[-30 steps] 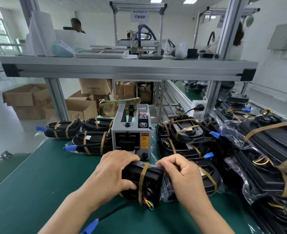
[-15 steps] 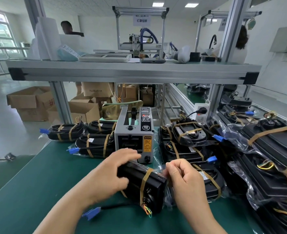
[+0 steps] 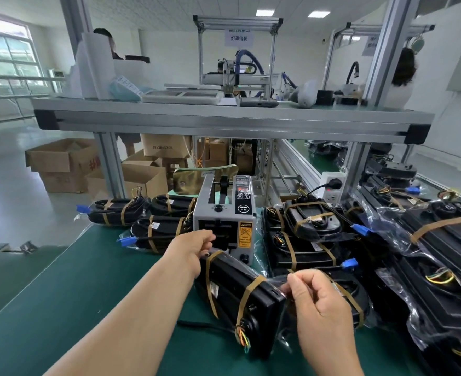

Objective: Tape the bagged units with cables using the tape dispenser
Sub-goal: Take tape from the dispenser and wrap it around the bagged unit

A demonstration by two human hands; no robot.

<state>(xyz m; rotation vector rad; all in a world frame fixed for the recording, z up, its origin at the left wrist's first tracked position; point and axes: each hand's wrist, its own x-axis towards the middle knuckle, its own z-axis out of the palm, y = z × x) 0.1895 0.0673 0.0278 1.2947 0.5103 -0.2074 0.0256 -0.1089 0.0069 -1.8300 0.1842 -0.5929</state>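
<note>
A black bagged unit lies on the green bench in front of the grey tape dispenser. Two brown tape bands wrap it, and coloured wires stick out at its near end. My left hand reaches over the unit's far end. Its thumb and forefinger pinch a tape strip at the dispenser's outlet slot, and the strip is mostly hidden by the fingers. My right hand pinches the clear bag's loose edge at the unit's right side.
Taped units lie left of the dispenser and in piles on the right. A power strip stands behind them. An aluminium shelf spans overhead. Cardboard boxes sit on the floor at left.
My left hand let go of the unit's side and moved forward to the dispenser's outlet. The unit now lies angled with its far end under that hand. My right hand keeps pinching the bag.
</note>
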